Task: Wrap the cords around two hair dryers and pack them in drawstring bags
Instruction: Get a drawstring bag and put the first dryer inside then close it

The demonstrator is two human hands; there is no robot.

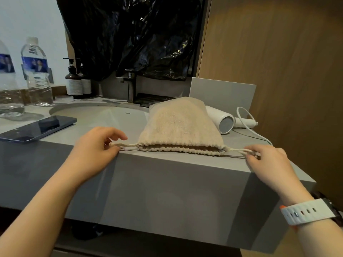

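Observation:
A bulging beige drawstring bag (pixel 181 125) lies on the grey counter (pixel 185 164), its gathered mouth at the front edge. My left hand (pixel 96 147) pinches the left drawstring (pixel 124 145) and my right hand (pixel 267 160) pinches the right drawstring (pixel 235 150); both cords are stretched outward. What the bag holds is hidden. Behind the bag to the right lies a white hair dryer (pixel 221 119), its white cord (pixel 245 117) looping loose on the counter.
A sink basin (pixel 100 114) and faucet (pixel 130 86) sit behind the bag. A dark phone (pixel 39 127) lies at left, with water bottles (pixel 36 71) and pump bottles (pixel 73 80) beyond. A black plastic sheet (pixel 133 34) hangs over the back. A wooden wall (pixel 278 71) stands at right.

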